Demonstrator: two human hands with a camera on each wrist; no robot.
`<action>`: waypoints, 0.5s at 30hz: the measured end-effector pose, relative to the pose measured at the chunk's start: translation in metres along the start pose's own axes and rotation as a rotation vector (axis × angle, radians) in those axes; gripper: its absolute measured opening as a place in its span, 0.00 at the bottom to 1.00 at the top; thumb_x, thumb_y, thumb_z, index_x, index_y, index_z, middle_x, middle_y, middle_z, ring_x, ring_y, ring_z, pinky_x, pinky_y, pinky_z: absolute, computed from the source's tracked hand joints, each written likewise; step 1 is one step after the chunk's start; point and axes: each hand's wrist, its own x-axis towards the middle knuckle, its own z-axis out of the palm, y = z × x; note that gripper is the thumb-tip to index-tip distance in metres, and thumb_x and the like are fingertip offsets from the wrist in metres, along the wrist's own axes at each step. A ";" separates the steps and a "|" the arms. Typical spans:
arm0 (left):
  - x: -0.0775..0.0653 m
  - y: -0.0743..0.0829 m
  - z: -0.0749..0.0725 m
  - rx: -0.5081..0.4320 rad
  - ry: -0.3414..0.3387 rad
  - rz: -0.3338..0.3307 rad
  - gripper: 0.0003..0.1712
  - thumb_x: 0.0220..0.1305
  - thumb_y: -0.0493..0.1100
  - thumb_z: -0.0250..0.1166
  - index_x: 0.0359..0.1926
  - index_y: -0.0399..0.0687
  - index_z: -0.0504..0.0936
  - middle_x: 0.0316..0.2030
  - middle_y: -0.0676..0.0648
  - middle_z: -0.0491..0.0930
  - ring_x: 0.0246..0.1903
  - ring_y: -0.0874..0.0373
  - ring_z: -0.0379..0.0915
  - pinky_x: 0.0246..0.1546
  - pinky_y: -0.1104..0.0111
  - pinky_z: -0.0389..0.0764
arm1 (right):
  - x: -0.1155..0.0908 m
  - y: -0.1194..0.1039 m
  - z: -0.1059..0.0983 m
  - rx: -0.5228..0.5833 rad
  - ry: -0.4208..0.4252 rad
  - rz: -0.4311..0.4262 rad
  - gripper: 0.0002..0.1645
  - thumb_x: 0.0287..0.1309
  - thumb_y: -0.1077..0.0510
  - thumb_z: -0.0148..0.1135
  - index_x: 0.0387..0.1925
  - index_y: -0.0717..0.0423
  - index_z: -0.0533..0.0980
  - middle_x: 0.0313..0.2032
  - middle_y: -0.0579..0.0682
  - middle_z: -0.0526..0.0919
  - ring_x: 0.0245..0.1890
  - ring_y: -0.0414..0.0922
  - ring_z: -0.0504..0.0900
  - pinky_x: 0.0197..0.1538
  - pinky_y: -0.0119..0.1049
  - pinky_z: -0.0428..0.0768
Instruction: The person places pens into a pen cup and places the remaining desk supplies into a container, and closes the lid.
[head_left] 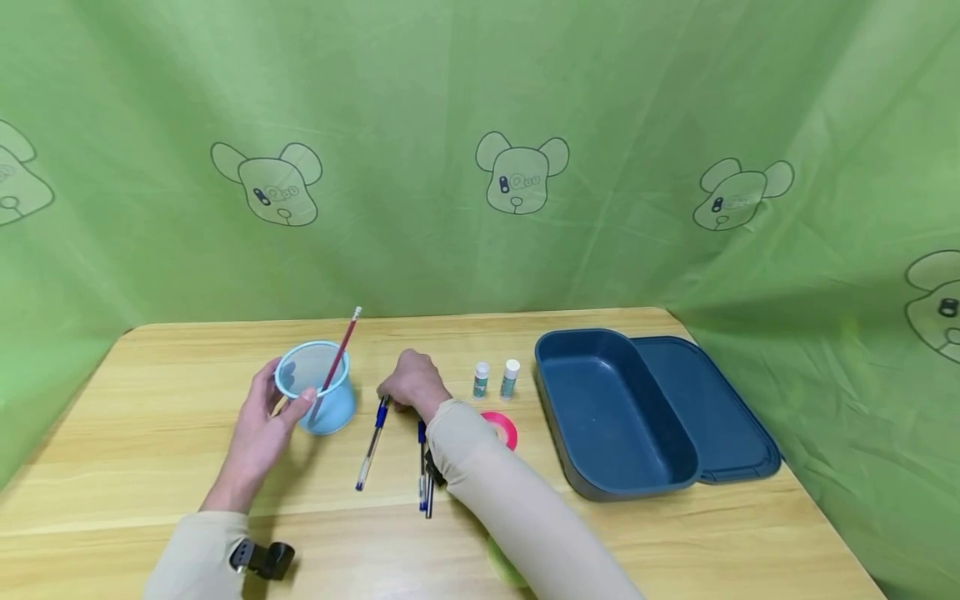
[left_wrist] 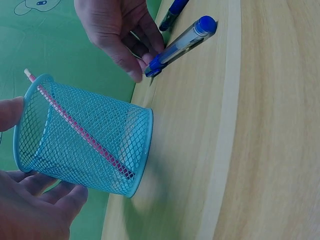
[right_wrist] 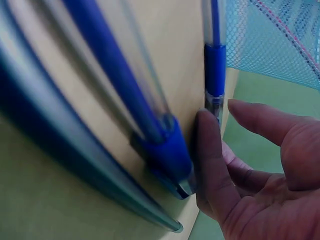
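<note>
My left hand (head_left: 258, 425) holds a light-blue mesh pen holder (head_left: 330, 410) by its side, thumb at the rim and fingers round the wall. Inside, a red pencil (left_wrist: 85, 131) leans with its eraser end above the rim. To its right, my right hand (head_left: 414, 383) reaches down to the end of a clear ballpoint pen (head_left: 372, 442) with blue parts. In the right wrist view, thumb and index finger stand on either side of the pen's tip, with a narrow gap at the thumb. More pens (head_left: 422, 467) lie by the right wrist, partly hidden by it.
Two small white-capped tubes (head_left: 509, 380) stand beyond the right forearm. A pink ring (head_left: 508, 428), like a tape roll, is partly covered by the sleeve, as is a green object (head_left: 504, 567). At the right stands a dark-blue box (head_left: 558, 417) with its lid (head_left: 712, 408) beside it.
</note>
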 end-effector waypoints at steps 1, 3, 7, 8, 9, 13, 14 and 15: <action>0.000 0.000 0.000 0.002 0.001 0.003 0.48 0.70 0.44 0.61 0.77 0.41 0.39 0.74 0.34 0.47 0.73 0.40 0.43 0.70 0.49 0.52 | 0.000 -0.001 0.001 -0.010 0.005 0.002 0.13 0.52 0.60 0.73 0.21 0.60 0.77 0.16 0.52 0.82 0.15 0.44 0.81 0.18 0.30 0.76; 0.000 0.000 0.000 0.008 0.001 0.006 0.48 0.70 0.45 0.61 0.77 0.41 0.39 0.74 0.34 0.47 0.73 0.40 0.43 0.69 0.49 0.52 | -0.001 -0.002 0.001 -0.031 0.010 0.005 0.11 0.51 0.62 0.72 0.21 0.61 0.76 0.16 0.52 0.82 0.15 0.44 0.81 0.17 0.30 0.76; 0.000 0.000 0.001 0.008 0.002 0.007 0.48 0.70 0.45 0.61 0.77 0.41 0.39 0.74 0.34 0.48 0.72 0.40 0.43 0.69 0.49 0.52 | -0.001 -0.003 0.001 -0.064 0.011 0.012 0.10 0.50 0.64 0.70 0.22 0.61 0.76 0.17 0.52 0.82 0.16 0.44 0.82 0.18 0.29 0.76; 0.000 0.000 0.001 0.006 0.002 0.005 0.48 0.70 0.45 0.61 0.77 0.41 0.39 0.74 0.34 0.48 0.72 0.40 0.43 0.69 0.49 0.52 | 0.000 -0.003 0.001 -0.061 0.009 0.014 0.09 0.50 0.65 0.70 0.21 0.61 0.76 0.17 0.52 0.82 0.17 0.44 0.82 0.18 0.29 0.77; 0.000 0.000 0.001 0.003 0.004 0.004 0.48 0.70 0.45 0.62 0.77 0.41 0.39 0.74 0.34 0.48 0.72 0.40 0.44 0.69 0.48 0.53 | 0.000 -0.003 0.000 -0.056 0.006 0.017 0.09 0.51 0.65 0.70 0.21 0.61 0.76 0.17 0.52 0.82 0.17 0.45 0.83 0.19 0.30 0.78; 0.000 0.001 0.001 -0.004 0.010 0.000 0.48 0.70 0.45 0.62 0.77 0.41 0.40 0.74 0.34 0.49 0.72 0.40 0.44 0.69 0.48 0.53 | 0.002 -0.003 -0.001 -0.004 -0.006 0.044 0.09 0.51 0.67 0.68 0.22 0.62 0.76 0.17 0.53 0.83 0.18 0.45 0.84 0.23 0.33 0.82; 0.000 0.001 0.001 -0.005 0.012 -0.001 0.48 0.70 0.45 0.62 0.77 0.41 0.40 0.74 0.34 0.49 0.72 0.41 0.44 0.69 0.48 0.53 | 0.002 -0.003 -0.002 0.008 -0.010 0.049 0.08 0.51 0.67 0.68 0.22 0.62 0.76 0.17 0.53 0.83 0.17 0.45 0.84 0.24 0.34 0.83; 0.000 0.002 0.000 -0.005 0.012 -0.002 0.48 0.70 0.45 0.62 0.77 0.41 0.40 0.74 0.34 0.49 0.72 0.41 0.44 0.69 0.48 0.52 | 0.003 -0.003 -0.002 0.016 -0.012 0.053 0.08 0.51 0.67 0.67 0.23 0.63 0.76 0.16 0.53 0.83 0.17 0.45 0.83 0.24 0.34 0.83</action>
